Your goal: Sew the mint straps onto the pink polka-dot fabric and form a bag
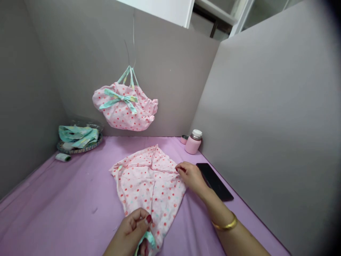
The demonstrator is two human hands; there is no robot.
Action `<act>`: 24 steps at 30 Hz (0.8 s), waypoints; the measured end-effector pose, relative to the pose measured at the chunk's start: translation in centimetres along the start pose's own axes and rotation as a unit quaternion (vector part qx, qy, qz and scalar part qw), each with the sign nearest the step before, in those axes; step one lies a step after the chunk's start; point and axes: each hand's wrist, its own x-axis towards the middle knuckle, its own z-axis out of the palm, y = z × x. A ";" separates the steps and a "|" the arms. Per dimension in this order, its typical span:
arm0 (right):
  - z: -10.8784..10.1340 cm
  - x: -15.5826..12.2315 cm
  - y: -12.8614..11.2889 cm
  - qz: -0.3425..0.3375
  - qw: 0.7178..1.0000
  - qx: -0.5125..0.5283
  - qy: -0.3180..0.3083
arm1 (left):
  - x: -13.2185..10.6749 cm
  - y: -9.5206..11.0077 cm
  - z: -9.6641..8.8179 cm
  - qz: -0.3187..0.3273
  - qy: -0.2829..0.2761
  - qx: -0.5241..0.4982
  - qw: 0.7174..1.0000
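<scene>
A pink piece of fabric [141,186] with red dots lies on the purple cloth in front of me, with seams and folds across it. My left hand [130,233] is closed at its near end, thumb and index finger pinched on the fabric beside a teal trim [149,239]. At the right edge of the fabric is my right hand [192,177], its thumb and fingertips pinched together. Whatever lies between those right fingertips is too small to make out. A gold bangle [226,223] circles the right wrist.
A matching pink dotted garment [125,115] with teal straps and bow hangs at the back wall. At left, teal fabric [80,135] lies in a patterned tray [92,145], near a small roll [63,157]. A pink jar [193,144] and a black flat device [215,182] lie right. Grey panels enclose the purple tabletop [71,199].
</scene>
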 end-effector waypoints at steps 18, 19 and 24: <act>4.6 3.7 -4.0 -0.018 0.995 0.049 -0.084 | -0.1 0.0 0.3 -0.007 0.003 -0.004 1.000; 4.5 3.8 -3.9 -0.010 0.995 0.063 -0.079 | -0.1 0.0 0.3 -0.010 -0.001 -0.003 1.000; 2.8 4.3 -2.8 0.026 0.983 0.178 -0.032 | -0.1 -0.1 0.4 -0.016 -0.010 0.005 1.000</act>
